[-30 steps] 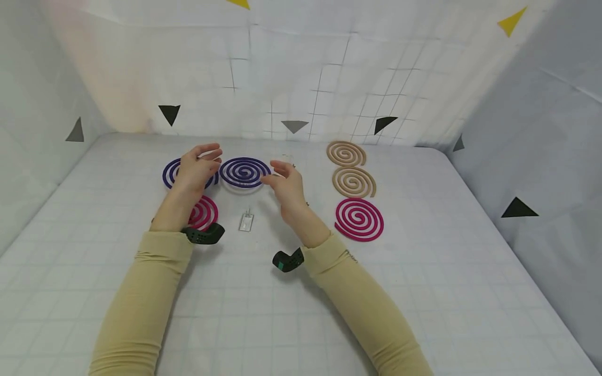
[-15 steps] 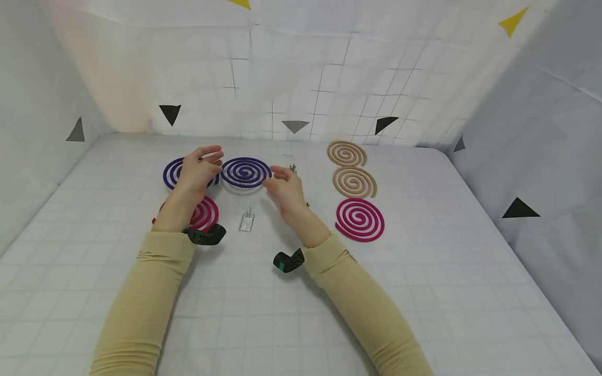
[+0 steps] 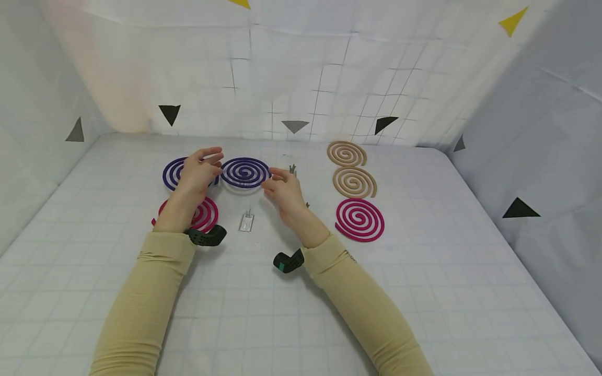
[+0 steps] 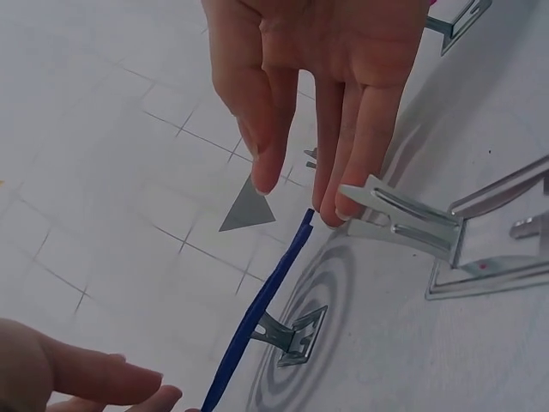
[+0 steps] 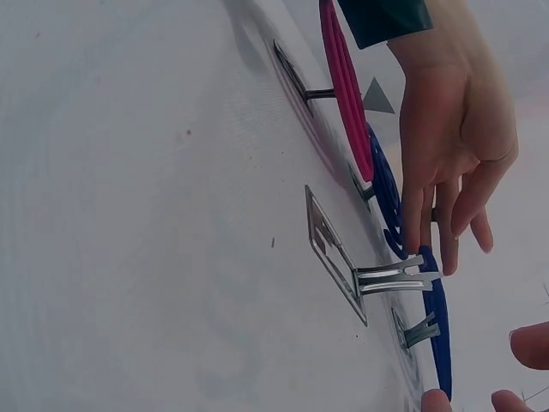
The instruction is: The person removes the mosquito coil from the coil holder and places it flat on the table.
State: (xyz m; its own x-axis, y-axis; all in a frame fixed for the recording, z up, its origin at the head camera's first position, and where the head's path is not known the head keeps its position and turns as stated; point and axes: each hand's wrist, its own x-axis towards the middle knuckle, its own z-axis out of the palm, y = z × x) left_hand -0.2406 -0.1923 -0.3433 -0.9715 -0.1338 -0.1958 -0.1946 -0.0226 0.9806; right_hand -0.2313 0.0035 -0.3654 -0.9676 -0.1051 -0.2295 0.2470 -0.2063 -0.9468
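A blue mosquito coil (image 3: 245, 172) lies roughly level above the table, with the prongs of a small metal stand (image 5: 417, 330) under it. My left hand (image 3: 199, 169) is at its left edge and my right hand (image 3: 286, 193) at its right. Fingertips of both hands are at or touching the rim. Both thumbs are apart from it; no pinch shows. My left hand and forearm partly hide a second blue coil (image 3: 172, 172) and a magenta coil (image 3: 206, 214). A bare metal stand (image 3: 246, 221) is on the table between my wrists.
Two tan coils (image 3: 355, 181) and another magenta coil (image 3: 359, 220) form a column on the right. Beyond my right hand, more stand prongs (image 3: 293, 169) show, partly covered. A white sheet with triangles rises behind the white table (image 3: 263, 324).
My right hand has lowered slightly, its fingertips still at the blue coil's right rim. My left hand has shifted a little to the right and down. The coils appear still.
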